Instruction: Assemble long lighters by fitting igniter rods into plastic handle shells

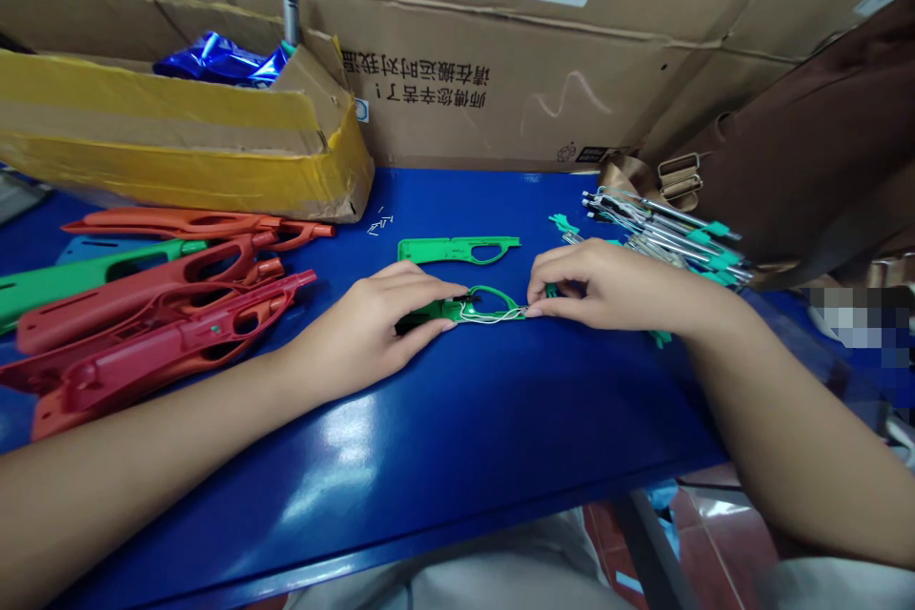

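My left hand (372,329) lies over a green plastic handle shell (457,308) on the blue table (457,438), fingers curled and pressing it down. My right hand (607,291) pinches the shell's right end, where a thin white wire (493,315) loops across it. A second green shell (457,250) lies just behind, free of both hands. The part under my right palm is hidden.
Red, orange and green shells (157,324) are piled at the left. A yellow-taped carton (178,138) stands behind them, a large cardboard box (500,48) at the back. Metal rods with green tips (664,233) lie at the right beside a brown bag (807,162).
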`<state>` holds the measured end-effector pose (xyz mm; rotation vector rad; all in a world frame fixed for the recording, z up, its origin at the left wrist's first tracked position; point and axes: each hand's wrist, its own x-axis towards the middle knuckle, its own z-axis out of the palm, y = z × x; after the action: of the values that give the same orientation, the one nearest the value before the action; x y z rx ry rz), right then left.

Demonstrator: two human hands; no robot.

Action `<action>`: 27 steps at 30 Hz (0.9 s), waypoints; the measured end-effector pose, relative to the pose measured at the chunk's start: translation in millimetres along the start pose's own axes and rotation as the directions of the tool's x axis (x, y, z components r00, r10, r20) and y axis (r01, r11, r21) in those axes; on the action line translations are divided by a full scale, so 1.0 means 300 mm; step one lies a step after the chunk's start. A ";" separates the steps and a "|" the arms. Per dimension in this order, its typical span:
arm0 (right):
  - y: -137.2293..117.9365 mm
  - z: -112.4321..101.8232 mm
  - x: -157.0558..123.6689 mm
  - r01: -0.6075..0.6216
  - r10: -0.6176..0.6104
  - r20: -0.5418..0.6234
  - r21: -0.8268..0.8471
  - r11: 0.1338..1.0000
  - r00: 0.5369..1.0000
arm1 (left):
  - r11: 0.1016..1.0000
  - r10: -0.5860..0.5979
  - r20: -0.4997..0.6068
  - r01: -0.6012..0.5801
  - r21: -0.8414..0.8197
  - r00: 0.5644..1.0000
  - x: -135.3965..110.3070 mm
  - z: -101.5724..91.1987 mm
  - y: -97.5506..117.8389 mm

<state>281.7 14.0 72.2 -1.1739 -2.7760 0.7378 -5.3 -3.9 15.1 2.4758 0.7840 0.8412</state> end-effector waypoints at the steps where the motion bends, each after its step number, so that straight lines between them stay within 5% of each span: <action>1: -0.001 0.003 0.005 -0.029 0.029 0.000 0.007 1.000 1.000 | 1.000 -0.005 0.001 0.005 -0.002 1.000 0.000 0.000 0.000; 9: 0.023 0.008 0.019 -0.093 0.108 -0.155 0.098 0.991 0.982 | 0.999 -0.027 -0.025 0.027 0.021 0.999 -0.004 0.001 -0.005; 12: 0.020 0.005 0.016 -0.085 0.167 -0.279 0.283 0.955 0.946 | 1.000 -0.020 -0.027 0.020 0.014 0.999 -0.005 -0.003 0.003; 17: -0.044 0.025 0.037 0.000 0.318 -0.356 0.666 0.746 0.879 | 1.000 -0.006 -0.052 0.007 0.022 0.999 -0.002 -0.015 0.026; 23: -0.140 0.097 0.075 0.091 0.339 -0.294 0.859 0.503 0.894 | 0.998 0.049 -0.162 -0.041 0.056 0.986 0.011 -0.015 0.042; 27: -0.175 0.145 0.092 0.089 0.319 -0.250 0.892 0.444 0.914 | 0.998 0.058 -0.199 -0.055 0.019 0.978 0.013 -0.007 0.057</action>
<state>217.6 -16.5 52.8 -1.0545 -1.5007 1.5163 2.5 -14.1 27.3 2.4624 0.7908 1.1219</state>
